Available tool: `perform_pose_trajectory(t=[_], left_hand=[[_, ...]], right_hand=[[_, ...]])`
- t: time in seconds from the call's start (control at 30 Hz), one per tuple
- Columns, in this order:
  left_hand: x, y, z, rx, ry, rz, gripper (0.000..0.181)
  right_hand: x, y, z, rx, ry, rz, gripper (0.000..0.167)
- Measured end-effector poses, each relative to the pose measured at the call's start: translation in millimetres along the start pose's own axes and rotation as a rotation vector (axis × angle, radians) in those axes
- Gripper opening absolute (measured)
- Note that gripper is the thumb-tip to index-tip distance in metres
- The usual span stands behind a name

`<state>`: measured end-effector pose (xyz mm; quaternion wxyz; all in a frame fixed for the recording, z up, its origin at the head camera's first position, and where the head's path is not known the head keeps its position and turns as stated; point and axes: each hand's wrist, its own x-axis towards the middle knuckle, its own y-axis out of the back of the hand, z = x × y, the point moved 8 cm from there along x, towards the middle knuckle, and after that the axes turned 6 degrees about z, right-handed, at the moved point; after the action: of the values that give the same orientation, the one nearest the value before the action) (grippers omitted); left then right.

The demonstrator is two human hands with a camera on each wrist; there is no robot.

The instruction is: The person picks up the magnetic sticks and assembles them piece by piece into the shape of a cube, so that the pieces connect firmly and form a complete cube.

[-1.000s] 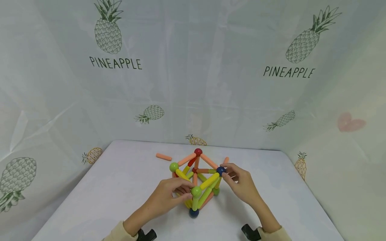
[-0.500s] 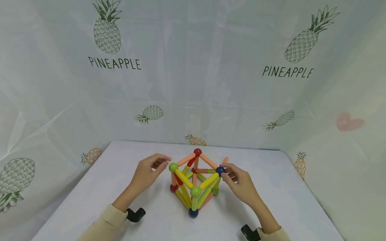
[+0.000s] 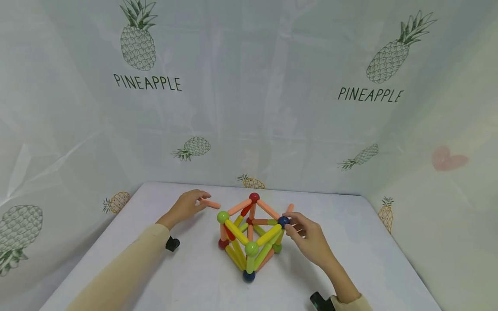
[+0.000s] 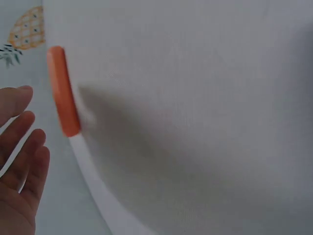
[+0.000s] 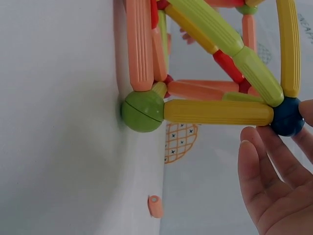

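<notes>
A cube-like frame of magnetic rods and coloured balls stands on the white table, its yellow rods (image 3: 269,234) facing me in the head view. My right hand (image 3: 311,242) pinches the blue ball (image 5: 287,116) at the frame's upper right corner between thumb and fingers. To the left, my left hand (image 3: 185,204) reaches over a loose orange rod (image 3: 212,204) near the table's back edge. In the left wrist view that orange rod (image 4: 63,93) lies beside the spread fingers, with a gap between them.
Another loose orange rod (image 3: 290,207) lies behind the frame, partly hidden by my right hand. The table's back edge (image 3: 311,191) meets a hanging cloth (image 3: 249,108) printed with pineapples. A lower blue ball (image 3: 249,276) is the frame's nearest corner.
My left hand has let go of the green ball at the frame's front and moved left and back to the loose orange rod. The right hand stays on the blue ball.
</notes>
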<state>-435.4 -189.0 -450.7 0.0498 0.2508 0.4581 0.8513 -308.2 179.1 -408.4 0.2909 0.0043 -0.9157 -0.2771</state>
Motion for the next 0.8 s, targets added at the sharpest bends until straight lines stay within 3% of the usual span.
perform_pose_trajectory(t=[0.2,0.33,0.8], left_hand=[[11.8,-13.7,-16.4,0.133,-0.012,-0.058,0.029],[16.3,-19.4,-18.4,0.233,-0.046,-0.069,0.020],[9.5,-23.8,-9.9,0.245,-0.058,-0.023,0.015]], right_hand=[[0.2,-1,-1,0.025,-0.002,-0.010,0.029],[0.1,-1,-1,0.021,-0.001,-0.007,0.029],[-0.9,0,-3,0.018,0.006,0.001,0.029]])
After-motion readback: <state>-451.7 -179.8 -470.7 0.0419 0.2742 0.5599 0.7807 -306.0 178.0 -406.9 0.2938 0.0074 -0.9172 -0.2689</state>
